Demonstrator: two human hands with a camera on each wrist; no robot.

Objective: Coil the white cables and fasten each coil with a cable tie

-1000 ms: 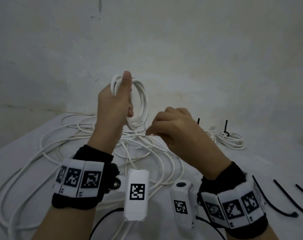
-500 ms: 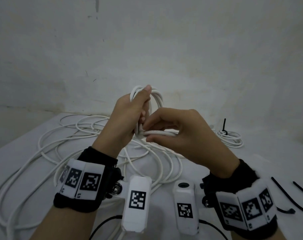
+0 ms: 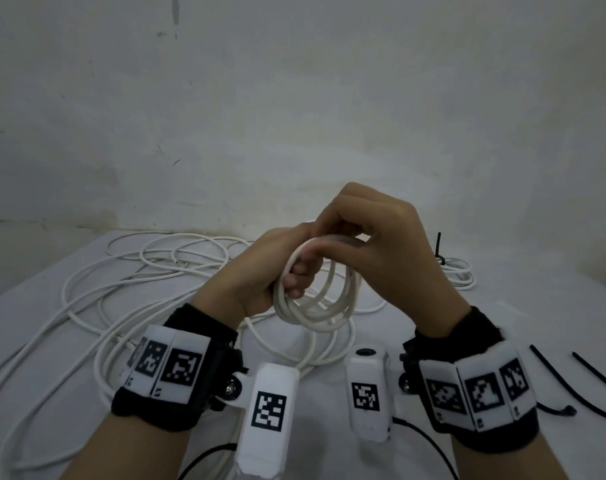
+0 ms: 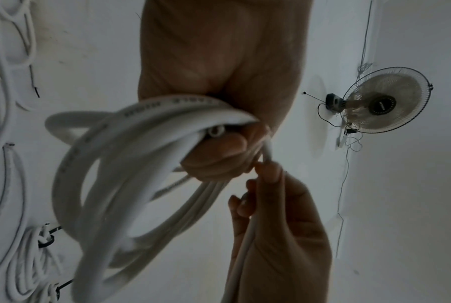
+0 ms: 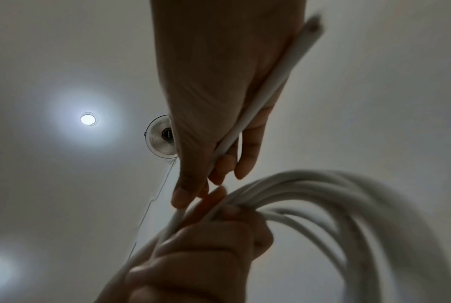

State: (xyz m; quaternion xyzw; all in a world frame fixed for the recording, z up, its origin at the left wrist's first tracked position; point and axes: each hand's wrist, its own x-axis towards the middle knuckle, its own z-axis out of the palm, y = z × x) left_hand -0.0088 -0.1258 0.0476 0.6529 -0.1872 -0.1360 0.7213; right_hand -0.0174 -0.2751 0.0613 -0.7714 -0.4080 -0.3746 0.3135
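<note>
Head view: left hand [image 3: 260,271] grips round smooth white coil [image 3: 315,306] — right hand [image 3: 381,258] pinches its strand.

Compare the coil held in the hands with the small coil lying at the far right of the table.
The held coil is off the table, gripped by the left hand, while the right hand feeds a strand onto it; the far coil lies flat, untouched. The far coil is bound by a black cable tie; the held coil shows none. The held coil's loops hang spread; the far coil's lie tight. Both are white cable.
</note>
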